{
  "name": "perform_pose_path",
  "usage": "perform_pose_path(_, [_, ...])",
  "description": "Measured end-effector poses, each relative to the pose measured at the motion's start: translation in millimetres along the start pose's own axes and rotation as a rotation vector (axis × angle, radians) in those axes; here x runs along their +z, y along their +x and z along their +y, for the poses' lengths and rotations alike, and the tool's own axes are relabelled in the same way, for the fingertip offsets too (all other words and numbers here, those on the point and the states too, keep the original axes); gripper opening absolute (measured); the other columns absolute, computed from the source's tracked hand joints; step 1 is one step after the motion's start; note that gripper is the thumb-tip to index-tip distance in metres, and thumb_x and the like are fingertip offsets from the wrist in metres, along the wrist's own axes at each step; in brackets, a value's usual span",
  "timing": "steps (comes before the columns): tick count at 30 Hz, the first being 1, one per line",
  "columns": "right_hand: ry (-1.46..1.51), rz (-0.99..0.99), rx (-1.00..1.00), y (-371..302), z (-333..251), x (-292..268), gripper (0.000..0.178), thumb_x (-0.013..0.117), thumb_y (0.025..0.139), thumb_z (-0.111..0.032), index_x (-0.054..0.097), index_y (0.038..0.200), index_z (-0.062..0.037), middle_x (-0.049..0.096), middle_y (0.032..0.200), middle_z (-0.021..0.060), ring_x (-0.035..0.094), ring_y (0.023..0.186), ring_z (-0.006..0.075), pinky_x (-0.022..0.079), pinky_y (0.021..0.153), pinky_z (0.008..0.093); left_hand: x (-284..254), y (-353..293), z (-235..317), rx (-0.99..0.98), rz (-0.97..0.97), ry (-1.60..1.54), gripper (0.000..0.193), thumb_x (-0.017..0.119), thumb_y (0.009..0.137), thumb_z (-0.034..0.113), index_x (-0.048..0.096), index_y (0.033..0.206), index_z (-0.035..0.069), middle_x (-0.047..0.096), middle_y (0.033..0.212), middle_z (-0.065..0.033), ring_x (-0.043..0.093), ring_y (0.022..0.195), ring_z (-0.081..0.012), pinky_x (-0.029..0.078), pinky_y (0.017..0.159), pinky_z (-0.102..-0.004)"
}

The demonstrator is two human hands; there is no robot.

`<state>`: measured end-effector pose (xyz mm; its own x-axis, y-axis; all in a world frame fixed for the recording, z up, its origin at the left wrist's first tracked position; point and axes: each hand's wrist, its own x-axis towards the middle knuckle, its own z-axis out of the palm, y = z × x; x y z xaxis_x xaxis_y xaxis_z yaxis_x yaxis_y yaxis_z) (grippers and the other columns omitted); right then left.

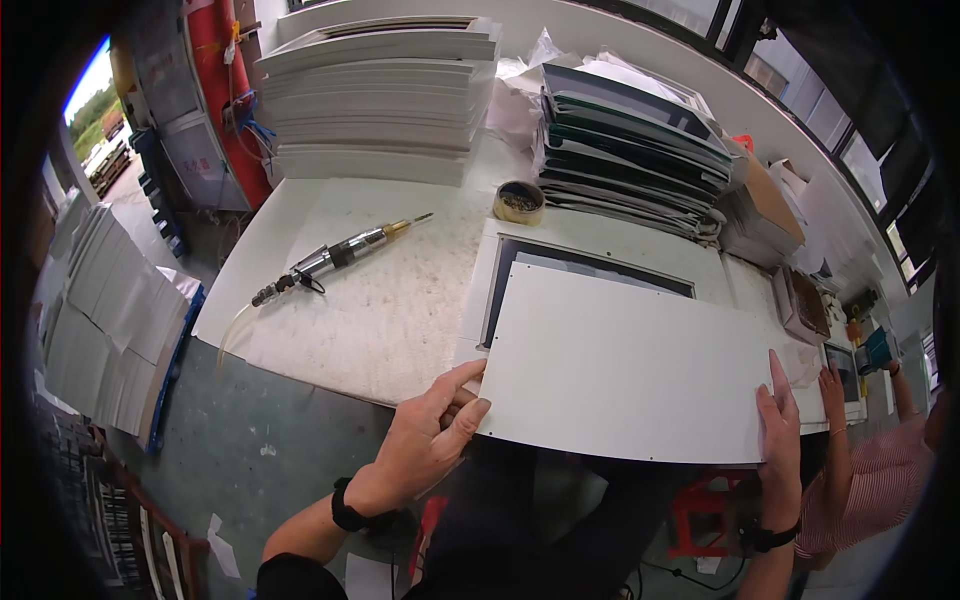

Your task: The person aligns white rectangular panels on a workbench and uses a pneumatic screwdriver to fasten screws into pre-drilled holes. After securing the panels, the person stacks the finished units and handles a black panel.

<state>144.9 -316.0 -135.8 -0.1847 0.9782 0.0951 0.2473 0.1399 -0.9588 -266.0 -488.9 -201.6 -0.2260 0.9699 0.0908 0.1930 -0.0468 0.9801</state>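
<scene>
A flat white rectangular panel with small dark holes along its edges lies tilted over a dark-windowed white frame on the worktable. My left hand is closed at the panel's left edge, thumb near the lower corner. At the right edge, my right hand grips it with the thumb along the side; some of its fingers are hidden. The panel's near edge juts out past the table toward my lap. Most of the frame beneath is covered by the panel.
An air screwdriver with a hose rests on the table, left of a round tub of small dark parts. Behind stand stacked white panels and stacked dark-glass panels. A co-worker in a striped shirt works at right.
</scene>
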Motion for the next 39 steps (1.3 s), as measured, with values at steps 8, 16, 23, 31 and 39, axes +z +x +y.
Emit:
perform_pose_path(8, [-0.048,-0.064,0.043,93,7,20,0.064,0.056,0.102,-0.015,0.034,0.159,0.0045,0.055,0.147,0.0176,0.055,0.131,0.0202,0.039,0.111,0.0284,-12,52,-31,0.463,0.154,0.624,0.057,0.079,0.089,0.025,0.058,0.138,0.003,0.064,0.127,-0.0167,0.060,0.113,-0.0341,0.051,0.097,-0.0425])
perform_pose_path(16, [-0.054,-0.075,0.045,119,17,29,0.065,0.058,0.101,-0.016,0.035,0.157,0.0066,0.055,0.147,0.0187,0.055,0.132,0.0214,0.039,0.112,0.0284,-9,62,-34,0.444,0.176,0.693,0.055,0.082,0.082,0.012,0.062,0.132,0.003,0.065,0.125,-0.0159,0.061,0.113,-0.0351,0.051,0.097,-0.0432])
perform_pose_path(23, [-0.055,-0.083,0.035,132,32,29,0.066,0.058,0.101,-0.017,0.035,0.157,0.0070,0.053,0.149,0.0205,0.052,0.135,0.0226,0.036,0.115,0.0294,-9,64,-33,0.424,0.167,0.690,0.052,0.081,0.083,0.010,0.062,0.131,0.002,0.065,0.124,-0.0167,0.061,0.113,-0.0351,0.050,0.097,-0.0430])
perform_pose_path(31, [-0.103,-0.074,0.057,137,25,34,0.065,0.058,0.100,-0.017,0.037,0.157,0.0049,0.054,0.148,0.0187,0.055,0.132,0.0214,0.038,0.113,0.0291,-9,66,-33,0.435,0.179,0.652,0.046,0.073,0.086,0.000,0.062,0.131,0.000,0.067,0.120,-0.0188,0.063,0.112,-0.0372,0.053,0.096,-0.0443])
perform_pose_path(39, [-0.109,-0.059,0.065,144,35,37,0.063,0.058,0.101,-0.014,0.038,0.157,0.0038,0.056,0.146,0.0170,0.057,0.128,0.0197,0.039,0.111,0.0282,-20,62,-42,0.443,0.157,0.588,0.042,0.066,0.088,-0.010,0.059,0.128,-0.001,0.069,0.116,-0.0196,0.068,0.107,-0.0366,0.058,0.090,-0.0403])
